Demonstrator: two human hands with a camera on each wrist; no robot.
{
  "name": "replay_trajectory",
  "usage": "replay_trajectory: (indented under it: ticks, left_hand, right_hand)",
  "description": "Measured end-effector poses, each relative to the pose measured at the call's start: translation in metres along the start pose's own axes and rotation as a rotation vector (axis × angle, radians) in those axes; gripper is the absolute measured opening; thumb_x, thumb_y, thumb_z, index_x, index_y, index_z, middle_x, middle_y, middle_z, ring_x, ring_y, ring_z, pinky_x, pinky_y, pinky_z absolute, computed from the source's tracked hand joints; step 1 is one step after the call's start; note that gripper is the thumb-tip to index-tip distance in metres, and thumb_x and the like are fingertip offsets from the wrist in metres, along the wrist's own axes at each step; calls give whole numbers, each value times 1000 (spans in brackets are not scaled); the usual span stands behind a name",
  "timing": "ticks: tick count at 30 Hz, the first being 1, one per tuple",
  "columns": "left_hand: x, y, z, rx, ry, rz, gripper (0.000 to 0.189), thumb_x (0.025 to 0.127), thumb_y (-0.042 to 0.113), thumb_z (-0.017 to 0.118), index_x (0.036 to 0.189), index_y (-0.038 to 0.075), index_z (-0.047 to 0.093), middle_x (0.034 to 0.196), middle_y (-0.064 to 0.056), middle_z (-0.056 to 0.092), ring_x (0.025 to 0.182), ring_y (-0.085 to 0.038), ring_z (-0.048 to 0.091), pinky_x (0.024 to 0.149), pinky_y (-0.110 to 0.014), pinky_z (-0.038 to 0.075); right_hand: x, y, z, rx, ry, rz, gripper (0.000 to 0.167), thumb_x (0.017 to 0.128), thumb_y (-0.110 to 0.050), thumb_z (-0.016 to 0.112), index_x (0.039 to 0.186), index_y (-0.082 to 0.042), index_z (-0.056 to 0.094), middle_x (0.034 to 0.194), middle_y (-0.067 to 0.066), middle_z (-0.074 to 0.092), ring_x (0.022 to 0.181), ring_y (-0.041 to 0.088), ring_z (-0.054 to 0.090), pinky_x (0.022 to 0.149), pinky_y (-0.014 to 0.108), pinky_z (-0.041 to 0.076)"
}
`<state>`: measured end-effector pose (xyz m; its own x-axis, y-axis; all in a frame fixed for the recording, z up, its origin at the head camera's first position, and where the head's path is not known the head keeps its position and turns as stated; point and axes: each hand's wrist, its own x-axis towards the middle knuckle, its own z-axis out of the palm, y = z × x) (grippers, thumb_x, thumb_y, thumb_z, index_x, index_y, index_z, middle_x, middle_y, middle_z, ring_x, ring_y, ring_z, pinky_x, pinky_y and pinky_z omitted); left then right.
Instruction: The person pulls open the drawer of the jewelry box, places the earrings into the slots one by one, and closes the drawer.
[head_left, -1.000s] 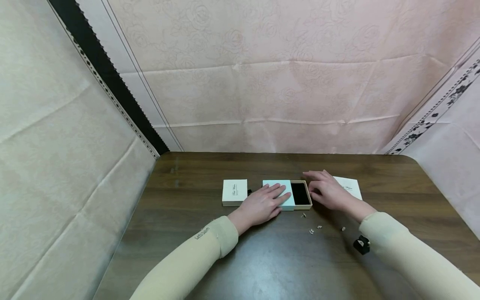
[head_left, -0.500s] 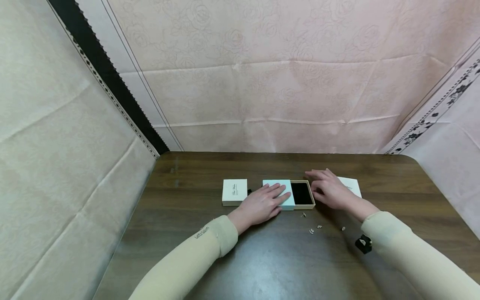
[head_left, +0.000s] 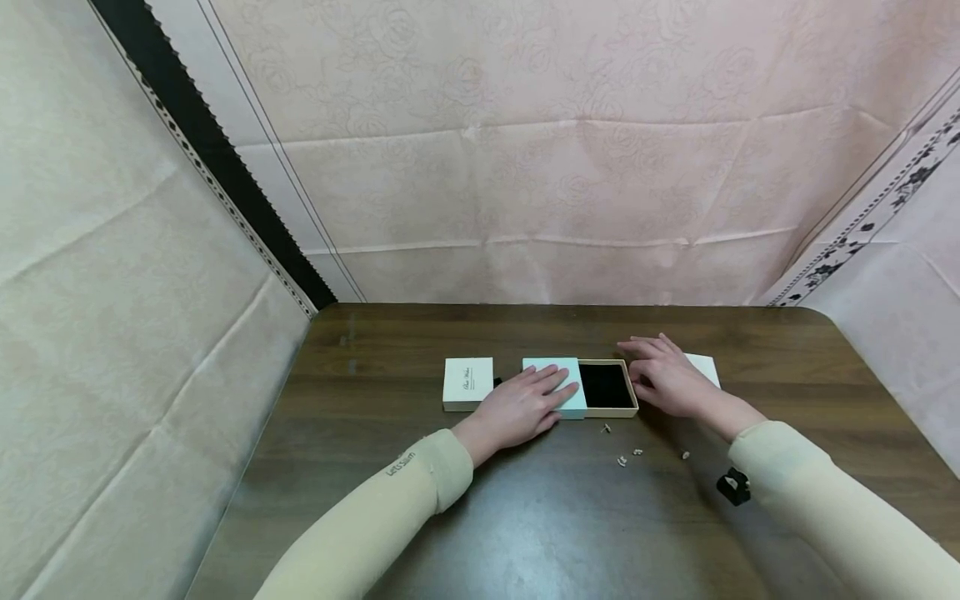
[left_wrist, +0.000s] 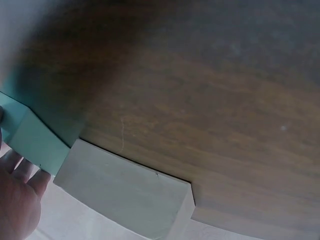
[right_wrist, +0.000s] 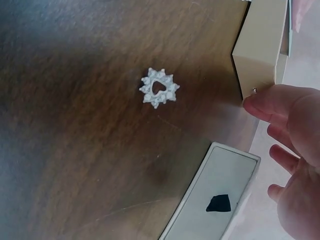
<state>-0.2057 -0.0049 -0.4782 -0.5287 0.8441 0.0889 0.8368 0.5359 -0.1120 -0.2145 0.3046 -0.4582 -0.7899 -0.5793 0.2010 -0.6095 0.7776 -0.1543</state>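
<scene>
My left hand [head_left: 513, 408] lies over the turquoise box sleeve [head_left: 530, 363], fingers spread and straight on its top. In the left wrist view the thumb is at the turquoise box's side [left_wrist: 40, 142]. A beige drawer [head_left: 611, 412] with a black inside sticks out of the sleeve to the right. My right hand [head_left: 667, 379] grips that drawer's right end; in the right wrist view, thumb and fingertips pinch the drawer's end wall [right_wrist: 257, 65]. A silvery spiky ornament [right_wrist: 170, 95] with a heart-shaped hole lies on the table near this hand.
A white box [head_left: 467, 382] with lettering stands left of the turquoise one. Behind my right hand is a white box [head_left: 705, 367], which shows a black tab [right_wrist: 219, 203] in the right wrist view. Several small metallic pieces [head_left: 622, 461] lie on the brown wooden table [head_left: 525, 533].
My right hand has moved a little to the right, drawing the drawer further out of the turquoise sleeve. The left hand has stayed on the sleeve.
</scene>
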Motion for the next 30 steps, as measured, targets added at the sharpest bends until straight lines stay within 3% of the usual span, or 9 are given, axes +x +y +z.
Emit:
replay_trajectory:
  ticks: [16,25,30]
  left_hand:
    - [1,-2,1,-24,-13,-5,54,115,38,51,166,22,43,169,-7,42,157,-22,40,127,-40,34]
    - [0,-2,1,-35,-6,-3,54,115,37,51,165,21,44,169,-7,43,157,-22,40,127,-40,34]
    - [0,-2,0,-34,-12,-4,54,115,37,51,166,21,44,169,-7,43,157,-22,40,128,-39,33]
  right_hand:
    - [1,4,2,5,4,3,26,86,-3,81,73,-18,64,141,29,61,137,54,51,114,79,31]
    - [0,-1,-6,14,-6,33,22,88,-3,79,77,-18,68,142,27,62,140,52,50,118,78,27]
    - [-4,-4,-13,23,27,38,19,86,-4,81,81,-19,70,141,25,64,140,50,50,118,77,26]
